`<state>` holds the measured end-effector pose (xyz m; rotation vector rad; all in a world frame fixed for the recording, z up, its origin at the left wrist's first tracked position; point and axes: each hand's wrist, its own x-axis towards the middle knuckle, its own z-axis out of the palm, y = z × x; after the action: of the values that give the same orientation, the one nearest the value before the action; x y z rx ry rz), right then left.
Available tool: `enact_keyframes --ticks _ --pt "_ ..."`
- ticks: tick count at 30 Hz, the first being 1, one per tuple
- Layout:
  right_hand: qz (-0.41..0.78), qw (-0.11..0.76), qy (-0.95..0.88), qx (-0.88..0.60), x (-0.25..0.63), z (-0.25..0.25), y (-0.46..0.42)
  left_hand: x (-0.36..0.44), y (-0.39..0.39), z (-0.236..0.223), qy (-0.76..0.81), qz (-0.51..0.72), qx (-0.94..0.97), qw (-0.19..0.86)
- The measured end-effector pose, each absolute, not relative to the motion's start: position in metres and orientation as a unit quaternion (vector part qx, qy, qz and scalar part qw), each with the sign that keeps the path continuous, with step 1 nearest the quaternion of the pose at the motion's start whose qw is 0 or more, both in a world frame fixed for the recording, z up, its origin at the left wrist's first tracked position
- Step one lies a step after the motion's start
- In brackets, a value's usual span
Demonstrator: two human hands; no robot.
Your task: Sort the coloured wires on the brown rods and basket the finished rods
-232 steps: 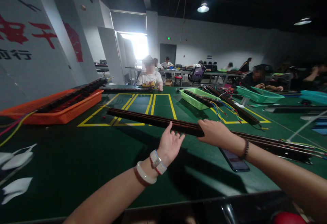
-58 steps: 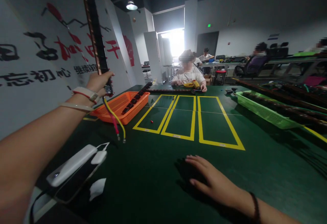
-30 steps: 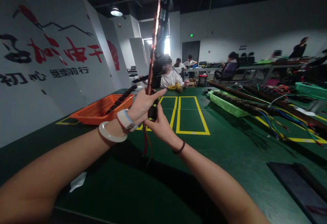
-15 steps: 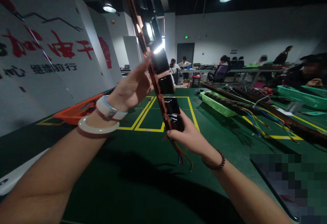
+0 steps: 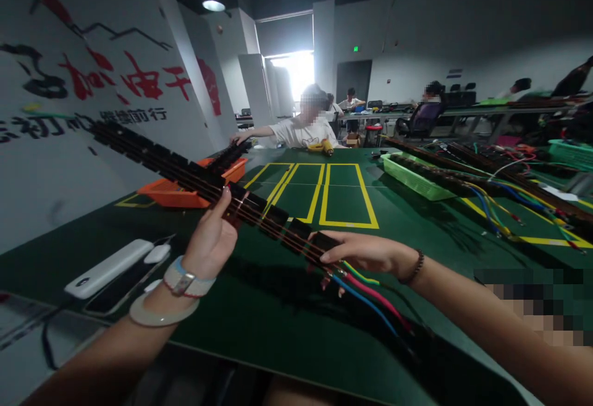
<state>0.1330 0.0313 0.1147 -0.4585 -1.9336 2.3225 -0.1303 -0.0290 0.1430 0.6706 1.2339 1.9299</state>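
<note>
A long bar of black blocks and thin copper strips (image 5: pixel 278 220) is held up slantwise above the green table, its far end raised to the upper left. My left hand (image 5: pixel 214 232) grips it near the middle, thumb on the front and fingers mostly hidden behind. Near the lower right end, my right hand (image 5: pixel 365 248) is closed around the bar from above. Blue, red and yellow-green wires (image 5: pixel 370 288) hang from that end. At the raised end, another yellow-green wire (image 5: pixel 50 111) sticks out.
Across the green table (image 5: pixel 278 338), a person (image 5: pixel 308 125) reaches toward an orange basket (image 5: pixel 173 194); a yellow power tool (image 5: pixel 321 146) is beside them. More wired bars (image 5: pixel 463 186) rest across a light green basket (image 5: pixel 417 178) at right. White devices (image 5: pixel 111 267) lie at left.
The bar has tilted from nearly upright to a low slant, its far end swinging left. My left hand, formerly flat against it with fingers extended, now grips it. The person opposite has come into view.
</note>
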Motion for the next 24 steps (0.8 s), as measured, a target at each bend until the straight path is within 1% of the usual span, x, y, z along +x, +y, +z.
enact_keyframes --ticks 3,6,8,14,18,21,24 --pt "0.642 0.054 -0.720 -0.258 0.143 0.102 0.042 -0.131 -0.031 0.116 0.421 0.778 0.200 0.421" --pt "0.507 0.070 -0.790 -0.338 0.152 0.092 0.050 -0.130 -0.029 0.096 0.435 0.751 0.153 0.473" --pt "0.462 0.078 -0.804 -0.366 0.156 0.087 0.052 -0.128 -0.026 0.085 0.447 0.732 0.120 0.499" --pt "0.443 0.085 -0.785 -0.424 0.159 0.070 0.054 -0.129 -0.006 0.054 0.511 0.684 0.006 0.520" --pt "0.417 0.073 -0.795 -0.435 0.156 0.056 0.064 -0.131 0.008 0.039 0.483 0.681 -0.014 0.550" --pt "0.423 0.069 -0.795 -0.431 0.154 0.049 0.076 -0.136 0.012 0.040 0.456 0.677 -0.029 0.577" --pt "0.467 0.062 -0.772 -0.428 0.151 0.044 0.090 -0.148 0.006 0.048 0.444 0.648 -0.038 0.618"
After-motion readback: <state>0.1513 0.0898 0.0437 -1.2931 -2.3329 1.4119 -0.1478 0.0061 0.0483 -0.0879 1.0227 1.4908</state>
